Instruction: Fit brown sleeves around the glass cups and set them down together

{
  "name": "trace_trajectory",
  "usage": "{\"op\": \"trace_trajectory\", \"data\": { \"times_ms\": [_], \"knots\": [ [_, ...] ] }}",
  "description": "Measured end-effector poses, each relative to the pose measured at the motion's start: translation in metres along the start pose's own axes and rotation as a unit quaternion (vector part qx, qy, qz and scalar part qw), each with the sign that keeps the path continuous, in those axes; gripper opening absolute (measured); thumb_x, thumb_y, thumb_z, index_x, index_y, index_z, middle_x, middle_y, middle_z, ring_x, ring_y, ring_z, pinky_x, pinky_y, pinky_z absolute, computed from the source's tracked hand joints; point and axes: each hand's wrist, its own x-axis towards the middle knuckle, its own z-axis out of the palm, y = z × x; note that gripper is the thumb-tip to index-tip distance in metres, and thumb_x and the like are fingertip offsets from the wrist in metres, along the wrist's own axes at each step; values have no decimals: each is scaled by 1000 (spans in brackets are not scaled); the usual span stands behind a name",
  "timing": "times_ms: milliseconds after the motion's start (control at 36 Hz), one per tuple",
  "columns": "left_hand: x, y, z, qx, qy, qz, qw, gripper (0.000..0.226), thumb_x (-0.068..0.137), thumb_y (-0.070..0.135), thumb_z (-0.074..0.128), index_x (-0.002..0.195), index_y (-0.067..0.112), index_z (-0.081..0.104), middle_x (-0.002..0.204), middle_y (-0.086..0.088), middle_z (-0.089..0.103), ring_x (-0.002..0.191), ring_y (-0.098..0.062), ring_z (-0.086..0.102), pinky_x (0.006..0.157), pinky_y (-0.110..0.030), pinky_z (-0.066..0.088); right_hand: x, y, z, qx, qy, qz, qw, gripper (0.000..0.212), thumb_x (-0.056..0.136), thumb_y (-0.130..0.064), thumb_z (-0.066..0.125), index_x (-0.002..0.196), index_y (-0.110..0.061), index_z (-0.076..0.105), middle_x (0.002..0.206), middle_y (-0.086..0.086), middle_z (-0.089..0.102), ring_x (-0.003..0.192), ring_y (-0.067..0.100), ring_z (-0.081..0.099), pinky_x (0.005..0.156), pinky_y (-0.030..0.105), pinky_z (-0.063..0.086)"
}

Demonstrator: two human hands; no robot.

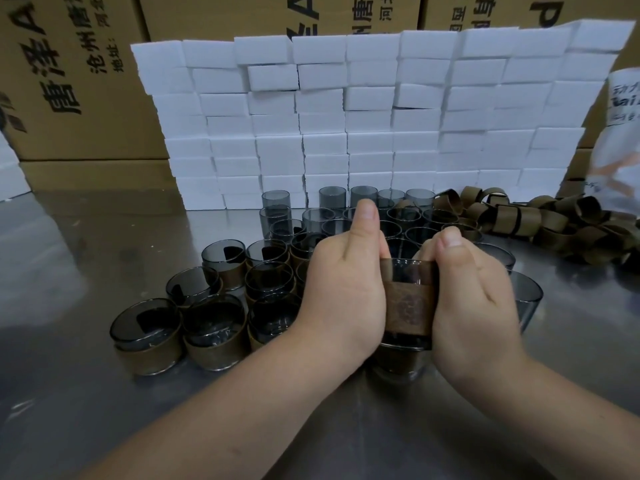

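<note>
A smoky glass cup stands in front of me on the steel table, with a brown sleeve around its upper half. My left hand grips the cup and sleeve from the left, thumb raised. My right hand grips them from the right. Several sleeved cups stand grouped at the front left. Bare glass cups stand behind my hands. A heap of loose brown sleeves lies at the back right.
A wall of stacked white boxes rises behind the cups, with brown cartons behind it. Another bare cup stands just right of my right hand. A white plastic bag is at the right edge. Bare steel table shows at the left.
</note>
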Motion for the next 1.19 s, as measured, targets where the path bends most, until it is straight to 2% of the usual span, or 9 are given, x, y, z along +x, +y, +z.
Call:
{"op": "trace_trajectory", "data": {
  "times_ms": [222,306,389,528,667,889,1028,1111,1195],
  "knots": [
    [-2,-1,1,-18,4,1,1000,56,75,67,36,41,23,47,46,7,43,51,-12,43,58,-34,39,-1,1,-1,10,-8,-6,1000,50,85,-45,32,56,-4,34,53,-3,37,50,4,33,47,20,28],
    [-2,-2,2,-22,9,-7,1000,55,78,61,35,40,23,45,44,8,40,48,-12,41,56,-32,37,0,3,0,8,-8,-4,1000,54,85,-45,32,58,2,36,53,0,38,50,5,33,46,20,29],
    [-2,-1,2,-24,14,-9,1000,54,78,59,36,40,23,45,43,8,40,47,-10,41,54,-29,38,1,2,0,12,-8,0,1000,52,84,-45,33,57,-1,35,52,0,37,49,6,33,47,23,28],
    [-1,1,1,-25,15,-3,1000,54,71,69,39,41,24,46,46,8,41,50,-12,42,57,-34,39,4,-1,0,15,-10,-12,1000,47,86,-44,32,54,-8,33,52,-2,36,49,7,32,47,23,28],
    [-2,1,3,-38,19,-12,999,53,73,65,41,40,24,45,46,7,41,49,-11,40,56,-33,38,3,-3,-2,12,-17,-19,1000,50,86,-44,32,58,-3,38,52,0,38,48,5,34,47,21,29],
    [-3,2,5,-48,31,-14,998,51,76,59,40,39,24,45,47,3,41,50,-14,41,57,-33,40,3,-3,-2,8,-15,-19,1000,51,86,-45,32,57,-3,37,62,18,41,50,12,35,49,28,30],
    [-3,2,5,-47,35,-11,998,51,76,58,39,39,24,45,47,4,41,51,-14,41,58,-33,40,4,-3,-2,12,-18,-22,1000,47,87,-44,31,64,-5,43,63,17,42,51,12,36,49,28,31],
    [-4,1,5,-45,35,-21,998,52,76,58,38,39,23,45,47,3,42,51,-14,42,58,-33,41,2,-1,-1,14,-18,-11,1000,48,86,-45,31,66,-4,44,57,9,41,51,7,37,49,24,32],
    [-2,0,4,-42,43,-22,998,52,76,58,37,39,23,47,49,1,44,52,-15,43,61,-36,41,3,-1,1,28,-11,1,1000,48,85,-46,32,61,-6,42,56,10,41,52,11,37,51,29,31]
  ]
}}
